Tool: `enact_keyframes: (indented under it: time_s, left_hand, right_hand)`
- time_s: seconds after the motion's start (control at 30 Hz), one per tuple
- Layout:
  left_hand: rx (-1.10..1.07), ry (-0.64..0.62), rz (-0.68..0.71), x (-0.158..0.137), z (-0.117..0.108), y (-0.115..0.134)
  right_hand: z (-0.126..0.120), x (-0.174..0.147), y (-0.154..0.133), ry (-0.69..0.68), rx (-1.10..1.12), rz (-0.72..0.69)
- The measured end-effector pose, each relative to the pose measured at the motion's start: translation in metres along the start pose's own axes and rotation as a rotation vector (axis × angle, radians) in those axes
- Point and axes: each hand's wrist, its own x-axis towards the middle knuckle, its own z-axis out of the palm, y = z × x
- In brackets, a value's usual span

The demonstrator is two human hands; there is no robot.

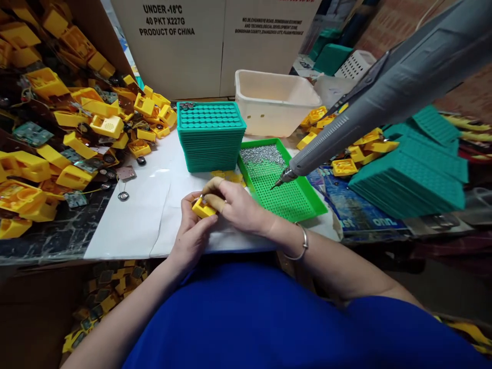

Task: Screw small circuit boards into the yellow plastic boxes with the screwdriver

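My left hand is closed around a small yellow plastic housing, holding it over the white sheet near the table's front edge. Above the housing, my right hand bends its thumb and fingers down into its open side. Pale covers sit on some of those fingertips. They are pinched together, but whatever is between them is too small and hidden to name. Just beyond my hands stands a stack of teal trays. To the right, a green perforated tray holds many small silver screws.
A grey electric screwdriver hangs in from the upper right, its bit over the green tray. Yellow housings with wired circuit boards are heaped at left. A clear plastic bin stands behind. More teal trays lean at right.
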Motion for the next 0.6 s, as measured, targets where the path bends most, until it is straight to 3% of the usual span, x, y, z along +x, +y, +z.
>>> enact_keyframes:
  time_s: [0.17, 0.33, 0.5, 0.6]
  left_hand:
    - [0.066, -0.012, -0.014, -0.002, 0.004, -0.002]
    - [0.063, -0.029, -0.019, -0.001, 0.004, -0.001]
    - [0.069, -0.042, -0.019, -0.001, 0.006, 0.000]
    - [0.000, -0.039, -0.054, 0.001, 0.008, 0.003]
  right_hand:
    - [0.007, -0.007, 0.010, 0.060, -0.064, 0.009]
    - [-0.007, -0.009, 0.003, -0.026, -0.019, 0.069]
    - [-0.017, -0.009, -0.001, -0.120, -0.197, 0.006]
    - [-0.025, -0.009, -0.006, -0.045, -0.179, -0.062]
